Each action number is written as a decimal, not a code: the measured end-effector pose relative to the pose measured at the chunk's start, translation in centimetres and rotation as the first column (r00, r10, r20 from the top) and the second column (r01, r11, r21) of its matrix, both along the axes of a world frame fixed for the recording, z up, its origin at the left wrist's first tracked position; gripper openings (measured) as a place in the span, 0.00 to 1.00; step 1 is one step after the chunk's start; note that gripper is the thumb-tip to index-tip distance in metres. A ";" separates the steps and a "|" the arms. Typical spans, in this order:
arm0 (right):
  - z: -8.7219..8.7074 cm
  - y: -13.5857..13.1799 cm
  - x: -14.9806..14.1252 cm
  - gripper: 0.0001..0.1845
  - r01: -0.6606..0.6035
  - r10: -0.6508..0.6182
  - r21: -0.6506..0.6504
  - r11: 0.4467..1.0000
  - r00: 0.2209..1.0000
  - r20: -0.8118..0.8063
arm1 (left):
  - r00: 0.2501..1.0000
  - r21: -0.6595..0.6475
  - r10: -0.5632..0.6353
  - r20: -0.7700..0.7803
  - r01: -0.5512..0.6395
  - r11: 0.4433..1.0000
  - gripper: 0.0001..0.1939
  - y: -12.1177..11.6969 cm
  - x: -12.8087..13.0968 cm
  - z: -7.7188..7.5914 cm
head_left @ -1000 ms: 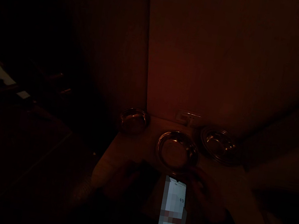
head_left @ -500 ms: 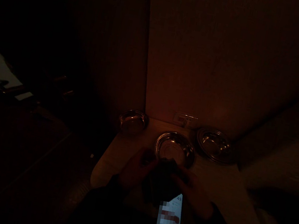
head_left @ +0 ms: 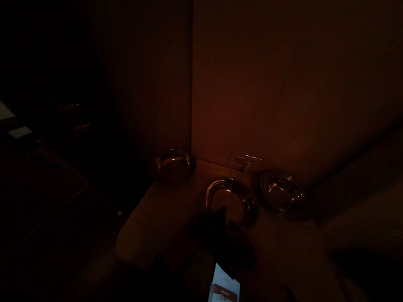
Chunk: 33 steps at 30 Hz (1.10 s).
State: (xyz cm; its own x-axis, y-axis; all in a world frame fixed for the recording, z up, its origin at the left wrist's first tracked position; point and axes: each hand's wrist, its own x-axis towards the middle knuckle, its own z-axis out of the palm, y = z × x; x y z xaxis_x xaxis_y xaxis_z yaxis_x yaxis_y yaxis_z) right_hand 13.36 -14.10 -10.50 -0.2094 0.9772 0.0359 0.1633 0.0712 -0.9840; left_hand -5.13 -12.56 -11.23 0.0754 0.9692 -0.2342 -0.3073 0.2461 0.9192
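In the dim light my left hand (head_left: 184,241) is closed on the left side of a dark, soft-looking thing (head_left: 223,239), perhaps cloth. From the right, my right hand (head_left: 261,274) is closed on the same thing; most of its fingers are lost in shadow. The dark thing is bunched between both hands and overlaps the near rim of a shiny metal bowl (head_left: 214,186) on the wooden table (head_left: 145,229). Below the hands a lit phone (head_left: 226,294) shows its screen, its top partly covered by the dark thing.
A second metal bowl (head_left: 175,164) stands at the table's far left corner. At the far right are stacked metal dishes (head_left: 283,193). A wall socket (head_left: 245,160) sits behind the middle bowl, and wooden panels enclose the table. The floor at left is very dark.
The dark thing has been turned and bunched from a hanging shape into a lower, wider one. Both hands have shifted with it. The whole view has swung slightly right.
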 end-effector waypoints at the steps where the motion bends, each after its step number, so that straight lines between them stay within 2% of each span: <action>1: 0.1 -0.1 0.1 0.34 -0.025 0.024 0.045 0.999 0.999 0.024 | 1.000 0.035 -0.016 -0.013 0.016 0.999 0.27 0.2 0.2 0.0; 3: 0.4 -0.1 0.3 0.28 -0.082 0.071 0.134 0.988 0.994 0.087 | 0.999 0.068 -0.039 -0.015 0.040 0.997 0.24 0.6 0.6 0.1; 5: 0.6 0.2 0.7 0.21 -0.131 0.087 0.244 0.961 0.979 0.185 | 1.000 0.061 -0.014 -0.007 0.015 0.998 0.21 1.1 1.0 0.2; 8: 0.6 0.8 1.4 0.22 -0.195 0.062 0.431 0.881 0.951 0.303 | 0.998 0.028 0.049 -0.033 -0.048 0.998 0.21 1.9 1.0 0.5; 10: 0.3 1.4 1.9 0.24 -0.200 0.018 0.499 0.843 0.938 0.346 | 0.995 -0.013 0.089 -0.051 -0.090 0.996 0.22 2.4 0.4 0.5; 11: 0.2 1.8 2.3 0.24 -0.184 -0.006 0.494 0.850 0.934 0.358 | 0.991 -0.051 0.121 -0.053 -0.123 0.991 0.23 2.7 0.0 0.3; 13: -0.1 2.9 3.1 0.23 -0.107 -0.071 0.441 0.891 0.927 0.368 | 0.961 -0.150 0.258 -0.101 -0.271 0.951 0.21 3.3 -1.0 -0.4; 15: -0.4 4.5 3.8 0.22 0.009 -0.167 0.392 0.920 0.914 0.370 | 0.925 -0.141 0.331 -0.189 -0.359 0.923 0.18 4.1 -1.9 -1.2; 17: -0.6 6.3 4.3 0.23 0.104 -0.270 0.388 0.916 0.874 0.403 | 0.898 -0.097 0.352 -0.263 -0.388 0.917 0.16 5.1 -2.3 -1.9; 19: -1.0 8.2 4.2 0.25 0.084 -0.295 0.402 0.912 0.815 0.498 | 0.881 -0.051 0.352 -0.317 -0.386 0.921 0.13 6.4 -2.1 -2.4; 22: -1.8 10.4 2.9 0.29 -0.095 -0.168 0.352 0.931 0.745 0.645 | 0.861 0.000 0.341 -0.378 -0.368 0.930 0.12 8.4 -1.3 -2.8; 26: -3.1 11.8 0.6 0.34 -0.294 0.053 0.191 0.937 0.658 0.751 | 0.869 0.063 0.272 -0.413 -0.271 0.961 0.18 10.7 0.2 -3.7; 30: -3.4 12.4 0.1 0.29 -0.382 0.182 0.065 0.922 0.575 0.798 | 0.896 0.120 0.200 -0.396 -0.165 0.979 0.24 12.5 0.9 -5.2; 33: -3.1 12.7 0.2 0.27 -0.409 0.233 0.008 0.912 0.536 0.812 | 0.945 0.112 0.191 -0.266 -0.167 0.980 0.24 13.5 1.1 -6.0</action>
State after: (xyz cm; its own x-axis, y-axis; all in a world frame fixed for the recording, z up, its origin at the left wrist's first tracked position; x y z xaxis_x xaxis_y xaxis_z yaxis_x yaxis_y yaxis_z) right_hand 13.60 -1.38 -13.58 -0.5387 0.8306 -0.1409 0.7852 0.4344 -0.4414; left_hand -4.03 0.90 -17.23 -0.1562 0.9783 -0.1358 -0.0724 0.1258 0.9894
